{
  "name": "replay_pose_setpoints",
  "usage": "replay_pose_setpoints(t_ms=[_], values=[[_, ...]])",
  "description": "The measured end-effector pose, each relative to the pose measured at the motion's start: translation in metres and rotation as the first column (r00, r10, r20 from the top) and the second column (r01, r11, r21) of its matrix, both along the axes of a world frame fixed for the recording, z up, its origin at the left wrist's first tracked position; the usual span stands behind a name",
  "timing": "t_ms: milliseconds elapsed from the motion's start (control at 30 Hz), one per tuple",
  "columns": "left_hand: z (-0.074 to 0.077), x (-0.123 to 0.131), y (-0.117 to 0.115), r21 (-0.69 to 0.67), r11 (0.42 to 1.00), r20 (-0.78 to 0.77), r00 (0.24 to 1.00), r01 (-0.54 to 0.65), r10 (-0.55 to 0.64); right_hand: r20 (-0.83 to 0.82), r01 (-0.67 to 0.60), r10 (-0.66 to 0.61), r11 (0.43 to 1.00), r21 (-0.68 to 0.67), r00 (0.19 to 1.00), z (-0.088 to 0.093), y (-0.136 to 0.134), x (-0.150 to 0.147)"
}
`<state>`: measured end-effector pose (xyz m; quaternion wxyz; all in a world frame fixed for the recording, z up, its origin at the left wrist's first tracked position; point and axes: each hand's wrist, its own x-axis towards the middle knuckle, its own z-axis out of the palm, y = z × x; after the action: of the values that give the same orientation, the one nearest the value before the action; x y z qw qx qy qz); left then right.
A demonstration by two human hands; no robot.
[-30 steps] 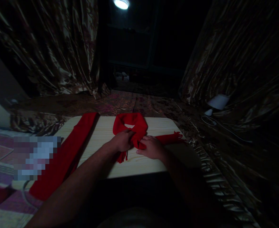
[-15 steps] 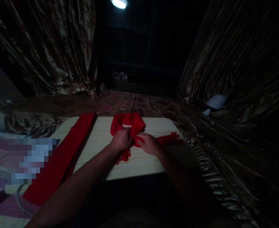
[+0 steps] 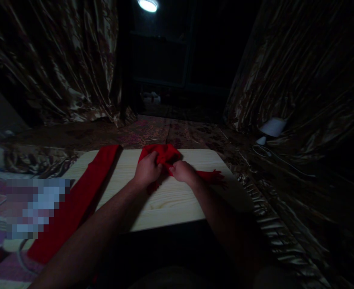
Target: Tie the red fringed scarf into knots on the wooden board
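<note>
A red fringed scarf (image 3: 164, 153) lies bunched into a knot near the far edge of a pale wooden board (image 3: 170, 200). My left hand (image 3: 147, 170) is closed on the knot's left side. Just beside it, my right hand (image 3: 181, 171) pinches the scarf's right side. One fringed end (image 3: 213, 176) trails to the right of my right hand. The loop of the knot is mostly hidden by my hands. A second long red scarf (image 3: 80, 196) lies flat along the board's left side, running off its near-left corner.
Shiny patterned curtains hang at the left (image 3: 59, 68) and right (image 3: 300, 80). A white lamp (image 3: 271, 128) with a cable sits on the floor to the right. A ceiling light (image 3: 148, 5) glows above. Striped fabric (image 3: 2, 200) lies at the left.
Both hands have moved away from me toward the far edge, pushing the knot up. The open loop has collapsed and the near fringe has gone under my left hand.
</note>
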<state>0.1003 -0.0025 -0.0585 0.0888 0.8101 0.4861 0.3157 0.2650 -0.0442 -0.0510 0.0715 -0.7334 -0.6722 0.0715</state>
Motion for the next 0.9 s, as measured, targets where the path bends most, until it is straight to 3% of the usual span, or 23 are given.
replay_pose_setpoints(t_ms=[67, 233, 300, 367, 400, 467, 533, 567, 633, 767, 833, 900], values=[[0.006, 0.001, 0.001, -0.02, 1.0, -0.006, 1.0, -0.011, 0.011, -0.01, 0.02, -0.02, 1.0, -0.021, 1.0, 0.001, 0.009, -0.004], [0.016, -0.001, 0.008, -0.029, 0.998, 0.032, 0.998, -0.06, 0.061, -0.017, 0.124, -0.123, 0.977, 0.175, 0.992, 0.003, 0.013, -0.01], [0.016, -0.004, 0.012, -0.049, 0.997, 0.081, 0.994, -0.067, 0.071, -0.123, 0.142, -0.117, 0.966, 0.217, 0.985, 0.004, 0.013, -0.008], [0.016, -0.008, 0.016, -0.089, 0.993, 0.123, 0.989, -0.074, 0.085, -0.372, 0.132, -0.066, 0.979, 0.156, 0.926, 0.004, 0.016, -0.002], [0.016, -0.01, 0.018, -0.112, 0.991, 0.134, 0.987, -0.078, 0.093, -0.539, 0.1, -0.037, 0.991, 0.088, 0.841, 0.002, 0.018, 0.002], [0.016, -0.012, 0.02, -0.149, 0.985, 0.152, 0.982, -0.088, 0.111, -0.837, -0.025, -0.027, 0.999, -0.049, 0.547, -0.003, 0.025, 0.011], [0.015, -0.013, 0.022, -0.167, 0.982, 0.177, 0.978, -0.084, 0.114, -0.961, -0.123, -0.066, 0.987, -0.102, 0.27, -0.011, 0.032, 0.02], [0.015, -0.014, 0.023, -0.172, 0.982, 0.189, 0.976, -0.077, 0.11, -0.974, -0.14, -0.081, 0.984, -0.112, 0.209, -0.015, 0.035, 0.023], [0.014, -0.014, 0.024, -0.18, 0.982, 0.198, 0.975, -0.065, 0.101, -0.966, -0.124, -0.094, 0.984, -0.127, 0.242, -0.023, 0.04, 0.028], [0.011, -0.012, 0.027, -0.192, 0.98, 0.193, 0.977, -0.057, 0.095, -0.876, -0.206, -0.034, 0.967, -0.151, 0.481, -0.03, 0.04, 0.034], [0.011, -0.013, 0.029, -0.205, 0.977, 0.19, 0.976, -0.065, 0.104, -0.851, -0.287, 0.004, 0.942, -0.173, 0.526, -0.03, 0.036, 0.037], [0.011, -0.013, 0.029, -0.218, 0.973, 0.185, 0.976, -0.074, 0.116, -0.824, -0.236, -0.01, 0.956, -0.174, 0.567, -0.029, 0.032, 0.039]])
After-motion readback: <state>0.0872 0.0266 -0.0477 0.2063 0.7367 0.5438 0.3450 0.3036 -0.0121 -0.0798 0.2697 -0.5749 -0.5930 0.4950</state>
